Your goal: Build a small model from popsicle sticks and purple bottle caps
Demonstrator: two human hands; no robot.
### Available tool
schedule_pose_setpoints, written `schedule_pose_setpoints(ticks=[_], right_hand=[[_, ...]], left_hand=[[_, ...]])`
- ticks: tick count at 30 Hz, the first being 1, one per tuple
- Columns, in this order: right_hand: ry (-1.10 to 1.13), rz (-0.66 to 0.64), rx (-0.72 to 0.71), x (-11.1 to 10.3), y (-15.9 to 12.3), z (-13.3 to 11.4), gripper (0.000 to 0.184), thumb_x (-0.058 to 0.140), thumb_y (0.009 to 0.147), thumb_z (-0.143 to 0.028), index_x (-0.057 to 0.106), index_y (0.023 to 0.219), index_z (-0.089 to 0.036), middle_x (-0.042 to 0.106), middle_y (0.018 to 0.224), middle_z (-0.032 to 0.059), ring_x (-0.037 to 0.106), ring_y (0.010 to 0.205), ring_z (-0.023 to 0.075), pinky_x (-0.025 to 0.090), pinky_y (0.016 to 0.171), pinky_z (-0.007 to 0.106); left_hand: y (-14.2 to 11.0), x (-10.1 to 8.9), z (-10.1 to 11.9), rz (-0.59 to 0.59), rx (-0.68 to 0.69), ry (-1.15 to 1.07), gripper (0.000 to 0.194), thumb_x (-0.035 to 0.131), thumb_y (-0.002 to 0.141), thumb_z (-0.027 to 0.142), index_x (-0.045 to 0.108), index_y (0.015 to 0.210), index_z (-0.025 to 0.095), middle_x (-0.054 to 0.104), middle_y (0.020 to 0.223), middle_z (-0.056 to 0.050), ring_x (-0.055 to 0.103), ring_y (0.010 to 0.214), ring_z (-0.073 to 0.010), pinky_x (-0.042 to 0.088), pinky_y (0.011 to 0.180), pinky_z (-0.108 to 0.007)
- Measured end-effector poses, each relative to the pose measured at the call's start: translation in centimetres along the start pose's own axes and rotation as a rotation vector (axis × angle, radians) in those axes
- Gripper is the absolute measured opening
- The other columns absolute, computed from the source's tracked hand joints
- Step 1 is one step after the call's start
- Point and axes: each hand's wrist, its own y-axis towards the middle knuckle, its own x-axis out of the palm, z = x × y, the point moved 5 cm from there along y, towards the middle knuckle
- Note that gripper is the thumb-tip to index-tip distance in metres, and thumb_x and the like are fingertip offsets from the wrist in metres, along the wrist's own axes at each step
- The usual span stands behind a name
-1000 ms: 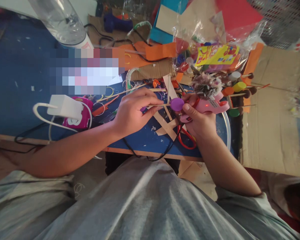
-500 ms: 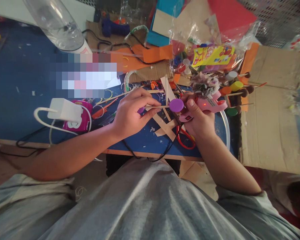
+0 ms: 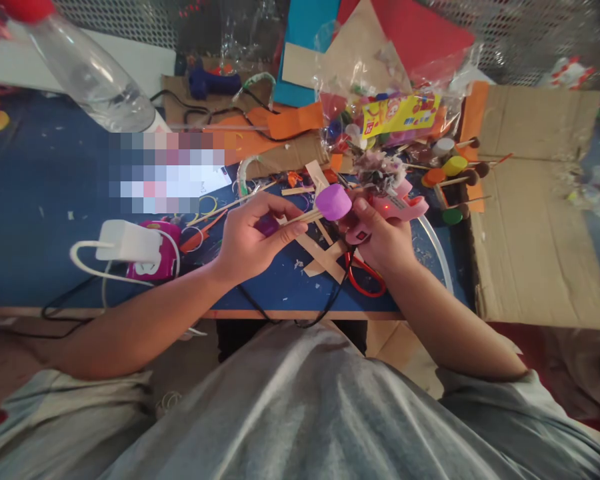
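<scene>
A: Left hand (image 3: 255, 233) pinching the wooden sticks (image 3: 311, 215) partway along, leaving the purple cap (image 3: 333, 202) clear at their end!

B: Right hand (image 3: 385, 235) wrapped round the pink glue gun (image 3: 396, 206), cap just beside it, above the tabletop (image 3: 280, 293).

A: Why so close?

B: Presumably for control: sticks steadied on one side, gun on the other.
</scene>
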Motion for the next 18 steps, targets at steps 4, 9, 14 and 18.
schedule_pose_setpoints(ticks=[4, 9, 14, 18], right_hand=[[0.000, -0.033, 0.011, 0.4, 0.0, -0.2, 0.054, 0.104, 0.078, -0.072, 0.074, 0.090, -0.028, 0.069, 0.083, -0.0011, 0.067, 0.069, 0.0168, 0.054, 0.053, 0.033], [0.034, 0.019, 0.020, 0.3, 0.1, -0.1, 0.056, 0.107, 0.070, -0.072, 0.077, 0.090, -0.029, 0.071, 0.081, -0.0003, 0.068, 0.072, 0.0189, 0.058, 0.058, 0.035], [0.052, 0.031, 0.012, 0.4, 0.2, -0.2, 0.054, 0.108, 0.068, -0.070, 0.079, 0.087, -0.030, 0.072, 0.080, 0.0002, 0.068, 0.073, 0.0199, 0.058, 0.058, 0.035], [0.069, 0.024, 0.003, 0.5, 0.3, -0.3, 0.053, 0.108, 0.070, -0.069, 0.077, 0.086, -0.029, 0.071, 0.079, -0.0006, 0.068, 0.073, 0.0191, 0.059, 0.061, 0.035]], left_hand=[[0.3, 0.2, -0.6, 0.008, -0.126, -0.177, 0.049, 0.100, 0.088, 0.066, 0.078, 0.101, 0.025, 0.079, 0.089, -0.002, 0.067, 0.071, -0.0147, 0.053, 0.063, -0.031], [0.6, 0.5, -1.3, 0.000, -0.269, -0.314, 0.054, 0.098, 0.088, 0.070, 0.072, 0.107, 0.026, 0.078, 0.083, -0.001, 0.073, 0.072, -0.0158, 0.050, 0.055, -0.026], [0.6, 0.1, -2.4, 0.019, -0.211, -0.284, 0.053, 0.089, 0.095, 0.073, 0.065, 0.114, 0.030, 0.074, 0.084, 0.000, 0.071, 0.071, -0.0156, 0.051, 0.058, -0.029], [0.5, -0.1, -3.1, 0.006, -0.168, -0.263, 0.054, 0.089, 0.096, 0.074, 0.062, 0.115, 0.031, 0.065, 0.080, 0.003, 0.067, 0.068, -0.0145, 0.050, 0.058, -0.030]])
